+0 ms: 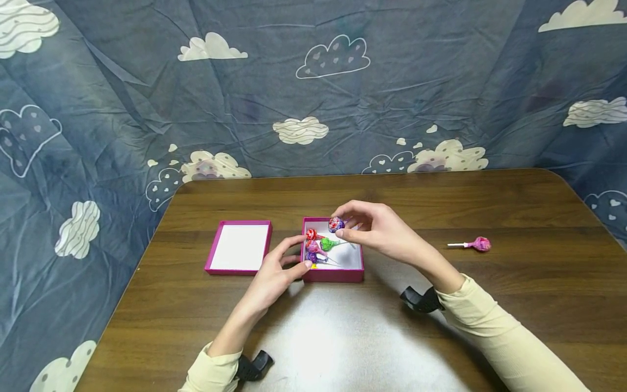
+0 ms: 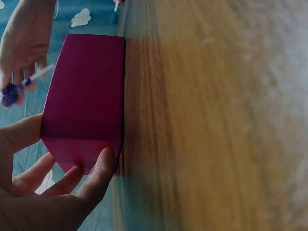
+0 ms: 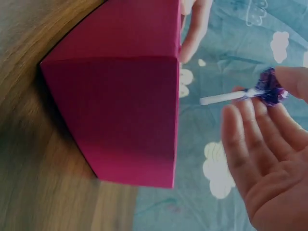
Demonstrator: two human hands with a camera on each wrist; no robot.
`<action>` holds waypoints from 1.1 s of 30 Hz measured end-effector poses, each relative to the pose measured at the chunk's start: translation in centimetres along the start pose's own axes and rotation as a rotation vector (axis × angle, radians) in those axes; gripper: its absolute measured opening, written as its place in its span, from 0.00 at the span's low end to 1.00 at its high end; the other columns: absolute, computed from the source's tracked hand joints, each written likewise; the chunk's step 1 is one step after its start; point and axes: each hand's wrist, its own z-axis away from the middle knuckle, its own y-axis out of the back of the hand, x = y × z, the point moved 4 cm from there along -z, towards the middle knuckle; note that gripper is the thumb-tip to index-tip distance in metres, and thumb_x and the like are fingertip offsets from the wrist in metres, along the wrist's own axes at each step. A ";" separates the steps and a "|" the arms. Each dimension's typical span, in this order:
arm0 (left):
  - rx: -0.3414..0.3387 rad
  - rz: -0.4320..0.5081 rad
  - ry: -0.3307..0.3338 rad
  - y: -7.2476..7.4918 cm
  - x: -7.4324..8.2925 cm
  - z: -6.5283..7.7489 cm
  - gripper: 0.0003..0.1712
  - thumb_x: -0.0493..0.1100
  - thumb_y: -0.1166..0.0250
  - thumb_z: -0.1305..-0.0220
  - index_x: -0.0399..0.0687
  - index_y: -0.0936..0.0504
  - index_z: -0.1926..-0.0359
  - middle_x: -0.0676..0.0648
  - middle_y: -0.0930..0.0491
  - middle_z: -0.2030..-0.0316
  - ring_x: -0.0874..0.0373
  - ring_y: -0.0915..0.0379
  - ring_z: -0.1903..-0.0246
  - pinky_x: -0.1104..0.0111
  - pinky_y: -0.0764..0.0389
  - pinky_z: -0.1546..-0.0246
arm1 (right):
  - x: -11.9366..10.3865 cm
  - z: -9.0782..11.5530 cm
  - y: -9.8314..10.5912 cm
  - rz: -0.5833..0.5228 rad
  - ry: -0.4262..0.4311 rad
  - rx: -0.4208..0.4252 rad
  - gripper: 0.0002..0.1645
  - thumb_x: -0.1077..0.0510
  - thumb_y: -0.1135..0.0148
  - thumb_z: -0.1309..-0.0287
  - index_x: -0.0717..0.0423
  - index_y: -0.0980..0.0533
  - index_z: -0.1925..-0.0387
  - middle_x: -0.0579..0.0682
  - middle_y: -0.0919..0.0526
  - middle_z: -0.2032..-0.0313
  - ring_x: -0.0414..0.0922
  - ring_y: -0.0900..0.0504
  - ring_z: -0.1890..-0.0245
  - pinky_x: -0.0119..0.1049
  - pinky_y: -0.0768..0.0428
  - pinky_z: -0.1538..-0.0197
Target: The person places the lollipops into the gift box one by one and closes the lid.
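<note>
My right hand (image 1: 377, 226) pinches a purple-wrapped lollipop (image 1: 336, 224) by its candy end, above the back of an open magenta box (image 1: 333, 276). In the right wrist view, the lollipop's white stick (image 3: 221, 98) points towards the box. My left hand (image 1: 274, 275) holds the box at its left side, thumb by the front corner and fingers along the side wall. Inside lie a red lollipop (image 1: 311, 234), a green lollipop (image 1: 326, 244), a pink lollipop (image 1: 315, 247) and a purple lollipop (image 1: 312, 256), bunched towards the left. A bit of yellow shows at the front left corner.
The box's lid (image 1: 238, 247), white inside with a magenta rim, lies left of the box. One more pink lollipop (image 1: 481, 244) rests on the wooden table (image 1: 529, 294) to the right, stick pointing left. A blue cloud-patterned cloth (image 1: 264, 87) hangs behind the table.
</note>
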 end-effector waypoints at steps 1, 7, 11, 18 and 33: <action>-0.004 0.005 0.000 0.0 0.3 0.1 0.31 0.40 0.34 0.42 0.53 0.31 0.37 0.43 0.31 0.41 0.46 0.30 0.47 0.58 0.26 0.57 | 0.3 -0.3 -0.3 0.017 -0.003 -0.015 0.15 0.56 0.34 0.46 0.48 0.23 0.55 0.44 0.19 0.61 0.41 0.19 0.64 0.40 0.21 0.65; -0.020 0.023 -0.004 -0.1 1.8 0.7 0.31 0.36 0.35 0.42 0.47 0.32 0.37 0.38 0.33 0.40 0.43 0.31 0.47 0.58 0.26 0.57 | 1.5 -1.5 -2.0 0.100 -0.031 -0.128 0.14 0.60 0.35 0.48 0.51 0.22 0.57 0.44 0.18 0.64 0.39 0.19 0.66 0.40 0.22 0.63; -0.015 0.009 -0.008 0.0 1.0 0.4 0.31 0.38 0.35 0.42 0.51 0.31 0.37 0.42 0.33 0.39 0.46 0.30 0.47 0.59 0.26 0.57 | 1.7 -1.9 -2.8 0.219 -0.011 -0.213 0.13 0.60 0.37 0.46 0.54 0.23 0.56 0.43 0.19 0.63 0.38 0.20 0.65 0.35 0.23 0.61; -0.007 -0.004 -0.035 0.1 -0.2 0.0 0.31 0.40 0.34 0.42 0.54 0.31 0.37 0.46 0.34 0.39 0.47 0.30 0.47 0.58 0.24 0.58 | 2.1 -2.2 -4.1 0.378 -0.014 -0.327 0.11 0.57 0.37 0.45 0.51 0.22 0.58 0.38 0.21 0.66 0.37 0.25 0.71 0.34 0.27 0.66; -0.023 0.016 -0.005 -0.1 2.8 1.2 0.29 0.34 0.36 0.42 0.51 0.30 0.39 0.40 0.36 0.38 0.40 0.32 0.46 0.59 0.25 0.58 | 2.4 -2.4 -5.0 0.562 -0.099 -0.391 0.13 0.55 0.36 0.46 0.50 0.21 0.58 0.40 0.21 0.66 0.38 0.26 0.69 0.37 0.27 0.63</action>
